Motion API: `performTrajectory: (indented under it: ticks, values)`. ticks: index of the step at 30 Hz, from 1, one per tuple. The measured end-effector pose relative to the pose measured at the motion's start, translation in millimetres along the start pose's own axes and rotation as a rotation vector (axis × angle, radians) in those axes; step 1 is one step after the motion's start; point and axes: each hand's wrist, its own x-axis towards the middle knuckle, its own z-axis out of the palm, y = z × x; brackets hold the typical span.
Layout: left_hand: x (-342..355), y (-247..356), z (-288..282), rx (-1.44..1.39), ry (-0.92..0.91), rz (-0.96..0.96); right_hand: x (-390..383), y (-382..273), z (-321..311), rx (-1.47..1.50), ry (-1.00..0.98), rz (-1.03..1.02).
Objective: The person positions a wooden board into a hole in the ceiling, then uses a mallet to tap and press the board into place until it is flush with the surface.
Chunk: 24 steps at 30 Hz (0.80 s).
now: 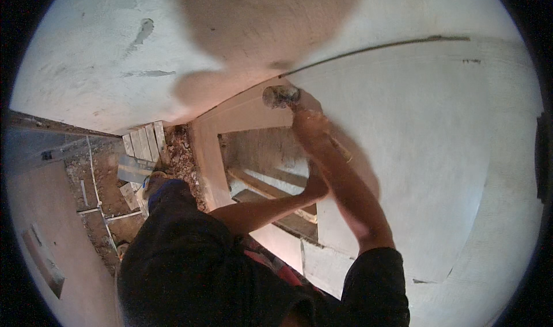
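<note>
My right hand point(311, 126) is raised in front of the pale plastered wall point(426, 143), closed around the handle of a hammer point(281, 97). The hammer's thick, stained, blocky head points left, close to a dark seam across the wall, and the butt of its handle shows past my wrist. Lower down, my left hand point(317, 182) is at the right side of a rectangular wall opening point(262, 143). Its fingers are mostly hidden behind my right forearm, so whether they hold anything cannot be made out.
Wooden strips point(271, 191) lie inside the opening. At the left, planks point(144, 144), a grey flat piece point(135, 168) and white pipes point(103, 212) lie on rubble-strewn ground. A dark edge point(541, 157) stands at the far right. My shadow falls on the upper wall.
</note>
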Motion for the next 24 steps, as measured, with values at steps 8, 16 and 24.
performTrajectory:
  ticks: [8,16,24]
  values:
    - [-3.5,-15.2,-3.3,-0.013,-0.150,-0.002,-11.2,-24.3,-4.3,0.036,-0.014,-0.055]
    - [5.0,-8.5,-2.2,0.228,0.030,0.131,2.3,-45.1,-39.1,0.079,-0.250,0.090]
    - [-0.4,-4.9,-0.8,0.055,0.026,0.029,8.0,-14.5,-23.2,0.161,0.019,0.130]
